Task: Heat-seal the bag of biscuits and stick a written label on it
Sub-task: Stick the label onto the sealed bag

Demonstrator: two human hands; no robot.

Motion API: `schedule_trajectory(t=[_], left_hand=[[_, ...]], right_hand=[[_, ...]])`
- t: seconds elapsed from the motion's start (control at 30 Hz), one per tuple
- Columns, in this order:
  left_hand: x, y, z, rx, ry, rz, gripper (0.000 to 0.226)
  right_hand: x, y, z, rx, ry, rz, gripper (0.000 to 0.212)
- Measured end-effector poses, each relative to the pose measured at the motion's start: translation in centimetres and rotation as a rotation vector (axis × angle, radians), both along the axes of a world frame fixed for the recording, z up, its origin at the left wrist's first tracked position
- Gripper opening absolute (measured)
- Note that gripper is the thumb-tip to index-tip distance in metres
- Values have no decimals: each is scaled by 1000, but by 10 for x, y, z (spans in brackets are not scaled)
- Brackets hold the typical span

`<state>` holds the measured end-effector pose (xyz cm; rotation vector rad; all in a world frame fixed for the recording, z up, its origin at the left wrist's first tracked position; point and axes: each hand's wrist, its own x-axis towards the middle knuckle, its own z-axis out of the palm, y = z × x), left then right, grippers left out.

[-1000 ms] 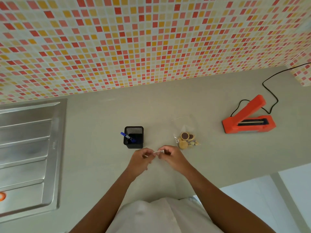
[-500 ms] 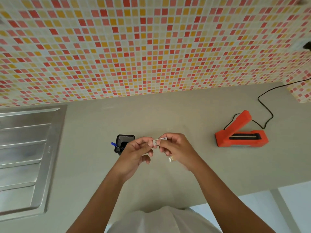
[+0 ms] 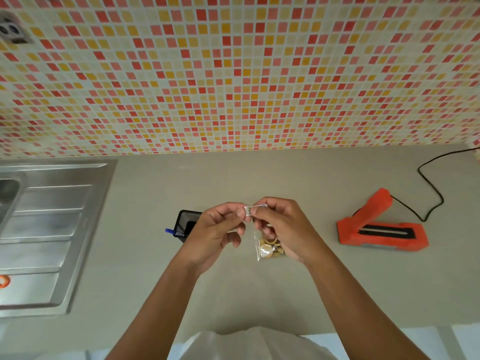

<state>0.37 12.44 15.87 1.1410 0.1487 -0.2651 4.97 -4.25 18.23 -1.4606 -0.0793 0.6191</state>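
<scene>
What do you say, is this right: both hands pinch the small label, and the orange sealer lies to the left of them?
Not quite. The head view shows the sealer to the right of the hands, not the left. The rest holds: the left hand and the right hand both pinch the small label.

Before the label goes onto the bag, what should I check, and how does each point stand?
1. Grip: left hand and right hand both pinch the label: ok.
2. Writing on label: marks show: ok.
3. Backing peeled off: cannot tell.
4. Reach: bag close, partly under right hand: ok.
5. Seal on bag: cannot tell.
6. Room: sealer off to the right, apart from both hands: ok.
</scene>
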Motion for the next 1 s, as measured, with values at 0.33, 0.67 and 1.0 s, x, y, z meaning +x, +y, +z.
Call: schedule_trajectory(t=[0.33,0.67,1.0], left_hand=[[1,-11,9,16,15,70,12],[2,-22,4,275,5,223,12],[1,-27,-9,362,12,231,12]], right_hand=[[7,-4,1,-74,-61,8,8],[2,-8,-13,-318,-519,-87,6],[-1,-13,-22,-300,-346,-96,6]])
